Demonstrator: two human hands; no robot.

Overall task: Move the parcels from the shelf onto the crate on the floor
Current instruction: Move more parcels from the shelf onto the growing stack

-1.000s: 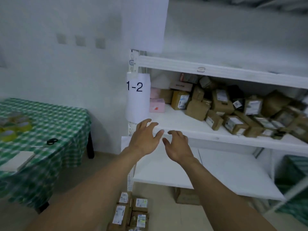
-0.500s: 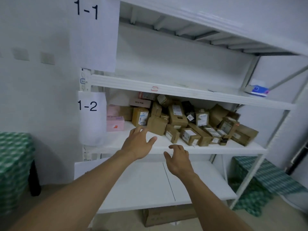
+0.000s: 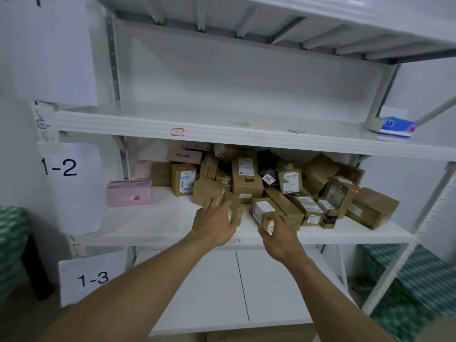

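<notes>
Brown parcels lie heaped on the middle shelf, beside the 1-2 label. They run from the shelf's centre to the right post, several tilted against each other. Pink boxes sit just left of the heap.

The left hand curls round a small brown parcel at the heap's front. The right hand grips a labelled parcel just beside it. White shelf board shows in front and to the left of the heap.

The upper shelf hangs low over the heap and hides its back rows. A blue pack sits at that shelf's right end. Blur smears the fingertips.
</notes>
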